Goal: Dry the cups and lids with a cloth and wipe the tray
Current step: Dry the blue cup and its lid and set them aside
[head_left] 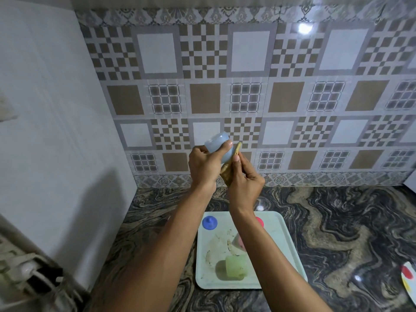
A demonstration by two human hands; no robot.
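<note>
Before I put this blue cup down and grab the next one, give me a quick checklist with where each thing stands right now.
1. Translucent pale blue plastic cup firmly held in left hand: ok.
2. Tan cloth pressed against the cup by right hand: ok.
3. Blue cup fully dry: cannot tell.
4. Bare spot on white rectangular plastic tray to set it down: ok.
5. Tray wiped: not ok, brownish smears show on its left half.
6. Next piece within reach: ok, pale green plastic cup lies on its side on the tray; round blue knobbed lid sits at the far left corner.
</note>
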